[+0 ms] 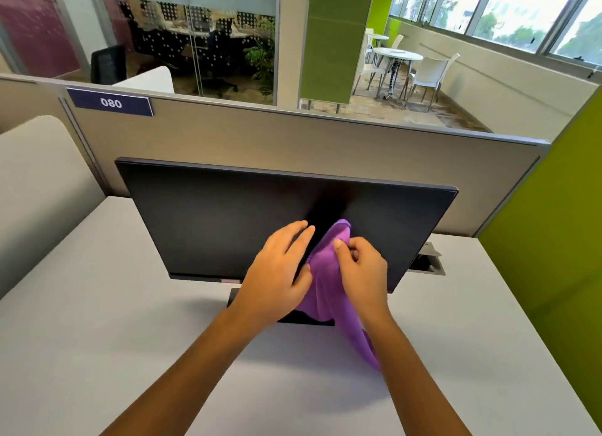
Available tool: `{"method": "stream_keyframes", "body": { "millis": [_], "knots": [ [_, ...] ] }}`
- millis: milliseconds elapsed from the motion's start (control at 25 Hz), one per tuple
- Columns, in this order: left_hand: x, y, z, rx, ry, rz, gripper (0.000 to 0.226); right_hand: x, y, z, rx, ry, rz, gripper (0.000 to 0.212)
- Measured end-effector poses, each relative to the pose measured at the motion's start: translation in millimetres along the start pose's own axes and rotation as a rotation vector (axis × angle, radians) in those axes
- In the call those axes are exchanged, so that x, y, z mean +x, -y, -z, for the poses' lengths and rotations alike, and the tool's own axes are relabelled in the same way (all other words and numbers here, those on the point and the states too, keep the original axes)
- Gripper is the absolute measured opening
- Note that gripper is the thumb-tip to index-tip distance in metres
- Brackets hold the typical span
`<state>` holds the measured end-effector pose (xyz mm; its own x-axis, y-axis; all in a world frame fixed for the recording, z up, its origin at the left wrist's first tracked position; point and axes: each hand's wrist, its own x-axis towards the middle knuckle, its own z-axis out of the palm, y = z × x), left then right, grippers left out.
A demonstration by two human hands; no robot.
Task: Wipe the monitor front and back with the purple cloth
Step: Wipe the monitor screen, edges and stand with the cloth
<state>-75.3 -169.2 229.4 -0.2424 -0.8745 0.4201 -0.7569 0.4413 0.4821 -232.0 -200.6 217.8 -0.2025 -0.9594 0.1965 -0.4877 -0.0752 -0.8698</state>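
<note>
Two bare forearms reach up from the bottom edge over the pale grey desk (97,321), which spreads out below and to both sides of the hands. Beyond the hands a beige partition (293,135) closes the desk's far edge, carrying a dark number plate (110,102) reading 080, far up and left of the left hand. Directly behind both hands stands the monitor (228,214), its dark screen facing the camera and tilted back, its flat base (306,320) showing just beneath the wrists. Between the two hands hangs the purple cloth (325,279); its upper fold lies in front of the screen near the lower middle, and its tail droops past the right wrist toward the desk. Left hand (277,269) lies with fingers stretched out fairly straight toward the screen, thumb touching the cloth's edge. Right hand (361,269) has its fingers curled, pinching the cloth near its top. Right of that hand, a cable hatch (426,263) sits in the desk.
</note>
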Motion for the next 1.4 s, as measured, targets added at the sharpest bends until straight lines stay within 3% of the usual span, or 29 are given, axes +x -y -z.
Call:
{"method": "stream_keyframes", "body": {
  "millis": [120, 240, 320, 520, 640, 840, 1080, 1240, 1400],
  "knots": [
    [-33, 17, 2, -0.398, 0.115, 0.217, 0.049, -5, 53, -5, 0.035, 0.24, 0.144, 0.012],
    [-50, 34, 15, -0.516, 0.028, 0.358, 0.041, -8, 92, -12, 0.017, 0.496, 0.234, 0.014],
    [-59, 51, 30, -0.499, -0.019, 0.436, 0.028, -10, 116, -28, -0.027, 0.576, 0.264, 0.015],
    [-82, 109, 78, -0.38, -0.221, 0.525, 0.022, -19, 153, -94, -0.33, 0.419, 0.38, 0.011],
    [-91, 154, 113, -0.348, -0.234, 0.573, 0.01, -26, 170, -141, -0.426, 0.394, 0.387, 0.013],
    [-99, 212, 157, -0.166, -0.335, 0.573, 0.033, -30, 202, -191, -0.378, 0.165, 0.499, 0.014],
    [-95, 261, 183, 0.068, -0.25, 0.501, 0.0, -21, 233, -217, -0.325, -0.112, 0.653, 0.011],
    [-75, 250, 169, -0.102, -0.25, 0.528, 0.028, -17, 232, -221, -0.511, -0.172, 0.663, 0.014],
    [-54, 226, 154, -0.468, -0.349, 0.585, 0.033, -19, 219, -220, -0.681, -0.099, 0.584, 0.025]
  ]
}}
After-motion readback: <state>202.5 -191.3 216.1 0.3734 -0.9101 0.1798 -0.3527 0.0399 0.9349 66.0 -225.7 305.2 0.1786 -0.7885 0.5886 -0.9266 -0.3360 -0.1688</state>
